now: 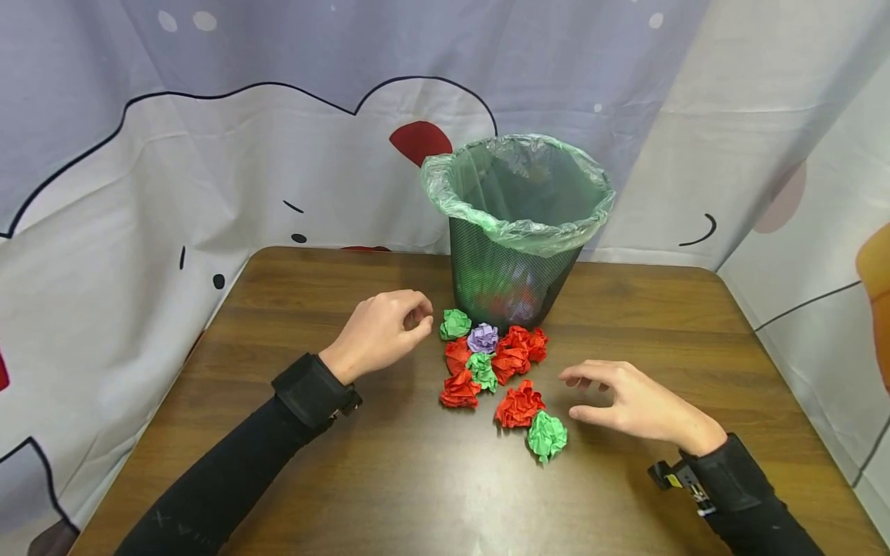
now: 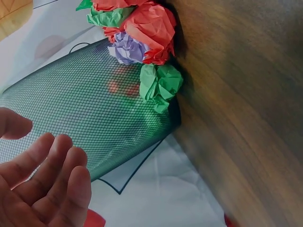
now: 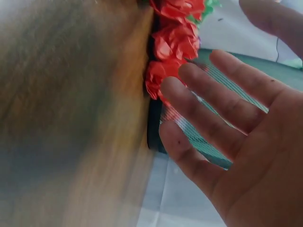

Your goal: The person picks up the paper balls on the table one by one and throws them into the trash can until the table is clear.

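Several crumpled paper balls lie on the table in front of a mesh bin. Among them are a purple ball, a green ball beside the bin's base, and red balls such as one nearer the front, touching another green ball. My left hand hovers left of the pile, fingers loosely bent, nothing in it; its wrist view shows the green ball beyond the fingertips. To the right of the pile my right hand is held with fingers relaxed and apart, palm bare in its wrist view.
A green plastic liner folds over the bin's rim, and red and purple shapes show through the mesh low inside. The brown wooden table ends at a printed cloth behind and on both sides.
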A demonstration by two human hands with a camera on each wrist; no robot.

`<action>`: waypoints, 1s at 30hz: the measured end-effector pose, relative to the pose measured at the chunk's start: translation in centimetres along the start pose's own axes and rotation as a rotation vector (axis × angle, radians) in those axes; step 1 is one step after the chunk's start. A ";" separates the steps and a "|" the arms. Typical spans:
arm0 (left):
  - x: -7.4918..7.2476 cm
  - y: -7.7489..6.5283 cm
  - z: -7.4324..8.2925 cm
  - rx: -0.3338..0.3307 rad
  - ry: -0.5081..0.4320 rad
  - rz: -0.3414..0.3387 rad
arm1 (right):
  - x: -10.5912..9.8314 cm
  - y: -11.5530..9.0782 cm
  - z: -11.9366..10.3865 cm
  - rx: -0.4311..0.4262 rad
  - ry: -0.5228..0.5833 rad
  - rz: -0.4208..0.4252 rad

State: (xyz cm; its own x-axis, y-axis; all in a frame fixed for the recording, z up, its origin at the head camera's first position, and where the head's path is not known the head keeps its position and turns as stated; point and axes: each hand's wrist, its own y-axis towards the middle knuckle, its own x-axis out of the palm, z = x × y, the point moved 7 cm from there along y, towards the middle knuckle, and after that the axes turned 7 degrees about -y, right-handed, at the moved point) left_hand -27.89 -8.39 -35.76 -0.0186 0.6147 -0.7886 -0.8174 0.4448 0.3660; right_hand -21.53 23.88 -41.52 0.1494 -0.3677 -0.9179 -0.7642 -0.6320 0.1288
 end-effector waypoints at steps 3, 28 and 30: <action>0.2 -0.1 -0.2 -0.007 0.004 -0.007 | 0.6 0.1 -0.4 -0.008 0.021 -0.023; 1.1 -0.5 -0.6 -0.016 0.010 -0.025 | 4.2 1.3 -1.5 0.021 0.137 -0.185; 1.1 -0.5 -0.6 -0.016 0.011 -0.027 | 4.4 1.4 -1.5 0.021 0.163 -0.194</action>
State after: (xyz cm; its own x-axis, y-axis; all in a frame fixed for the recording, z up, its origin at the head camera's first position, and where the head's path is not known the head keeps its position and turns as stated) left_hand -27.82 -8.30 -37.15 -0.0028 0.5954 -0.8035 -0.8268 0.4505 0.3367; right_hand -20.96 20.39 -44.78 0.3926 -0.3475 -0.8516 -0.7242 -0.6876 -0.0533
